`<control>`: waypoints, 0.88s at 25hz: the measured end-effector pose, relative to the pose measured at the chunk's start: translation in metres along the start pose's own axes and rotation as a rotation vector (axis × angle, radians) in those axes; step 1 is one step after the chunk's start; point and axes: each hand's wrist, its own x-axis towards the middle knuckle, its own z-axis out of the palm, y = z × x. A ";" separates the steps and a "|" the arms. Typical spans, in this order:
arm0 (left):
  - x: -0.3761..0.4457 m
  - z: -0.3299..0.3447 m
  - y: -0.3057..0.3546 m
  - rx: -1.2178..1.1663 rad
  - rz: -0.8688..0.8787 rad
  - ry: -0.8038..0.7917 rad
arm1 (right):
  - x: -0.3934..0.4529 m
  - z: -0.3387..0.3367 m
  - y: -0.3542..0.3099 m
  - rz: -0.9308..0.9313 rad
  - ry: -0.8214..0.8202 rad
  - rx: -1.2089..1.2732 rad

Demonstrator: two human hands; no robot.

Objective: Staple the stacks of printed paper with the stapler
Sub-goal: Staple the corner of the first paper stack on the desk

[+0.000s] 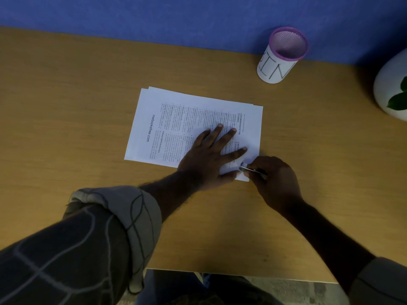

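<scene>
A rolled-up patterned sleeve (105,219) on the left arm fills the near corner, with the person's legs showing below the bench (66,106) edge. From it the left hand (207,159) reaches forward and lies flat on the stack of printed paper (176,119), fingers straight and spread, pressing the sheets down. The stack sits near the middle of the bench, its sheets slightly fanned at the far edge. At the stack's near right corner the right hand (275,179) has its fingers curled round a small stapler (251,170), whose metal tip sits over the paper's corner, just beside the left thumb. Farther back, near the blue wall (154,16), stands a mesh pen cup (282,56) with a purple rim. A white pot (387,84) with green leaves sits at the right edge.
</scene>
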 end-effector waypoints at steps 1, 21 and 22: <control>0.000 0.000 0.000 -0.002 0.000 -0.006 | 0.000 0.001 0.000 -0.047 0.020 -0.050; -0.001 -0.005 0.001 -0.010 -0.026 -0.024 | 0.016 0.008 -0.001 0.322 -0.063 0.247; -0.001 -0.005 0.001 -0.008 -0.027 -0.028 | 0.016 0.008 -0.001 0.326 -0.064 0.253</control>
